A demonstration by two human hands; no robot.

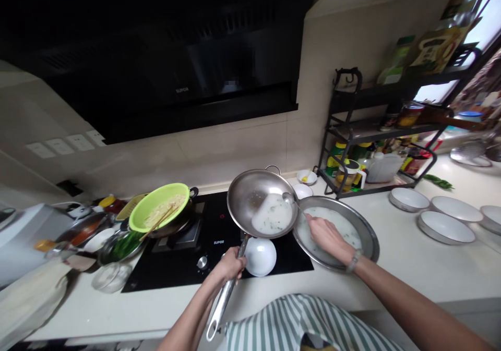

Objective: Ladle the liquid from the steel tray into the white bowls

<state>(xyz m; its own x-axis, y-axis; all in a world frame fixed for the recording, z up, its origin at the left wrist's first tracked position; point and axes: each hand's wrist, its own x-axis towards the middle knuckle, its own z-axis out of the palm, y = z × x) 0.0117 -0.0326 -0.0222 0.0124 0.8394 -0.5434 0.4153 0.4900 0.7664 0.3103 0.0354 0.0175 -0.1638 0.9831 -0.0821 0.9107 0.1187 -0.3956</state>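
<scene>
My left hand [233, 263] is wrapped round the long metal handle of a steel wok [242, 194], which tilts to the right over the hob. White soup [273, 215] with green bits pools in the wok's lower right side. My right hand [324, 233] grips the handle of a metal ladle [288, 198], whose bowl is at the wok's right edge, by the soup. Beneath that hand stands a wide steel basin [371, 236] holding more of the white soup. A white bowl [260, 257] sits on the hob under the wok's near rim.
A green colander [136, 216] with pale food and chopsticks rests over a pan at the left. Several shallow bowls [446, 228] stand on the right counter. Behind them is a black rack [332, 132] of bottles. The range hood [188, 69] hangs above.
</scene>
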